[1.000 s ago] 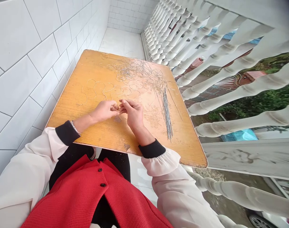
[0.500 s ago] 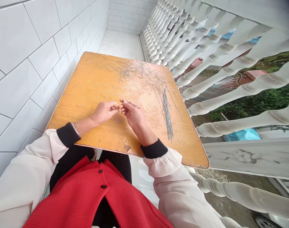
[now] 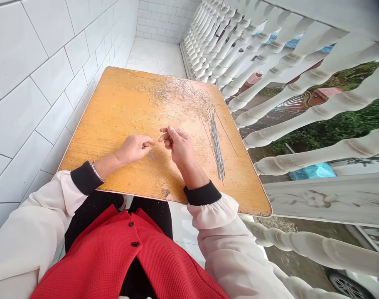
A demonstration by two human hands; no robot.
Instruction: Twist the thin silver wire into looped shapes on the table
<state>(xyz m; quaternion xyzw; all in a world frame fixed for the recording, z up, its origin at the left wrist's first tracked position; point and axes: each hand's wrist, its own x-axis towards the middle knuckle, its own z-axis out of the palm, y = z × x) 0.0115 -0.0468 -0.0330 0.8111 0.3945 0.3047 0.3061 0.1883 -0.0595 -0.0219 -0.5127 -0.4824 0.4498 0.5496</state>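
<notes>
The left hand (image 3: 132,149) curls loosely over the wooden tabletop (image 3: 92,166), its fingertips just beside the right hand (image 3: 178,146), whose thumb and forefinger (image 3: 168,131) pinch together; whether either hand holds a wire, I cannot tell. A tangle of thin wire (image 3: 180,95) sits toward the tabletop's far edge, curved wire pieces (image 3: 130,118) lie mid-tabletop, and a bundle of straight wires (image 3: 217,147) lies near its right edge, inside a white balustrade (image 3: 286,83).

Red buttoned vest (image 3: 99,259) over cream sleeves (image 3: 233,253) with black cuffs (image 3: 202,193).
</notes>
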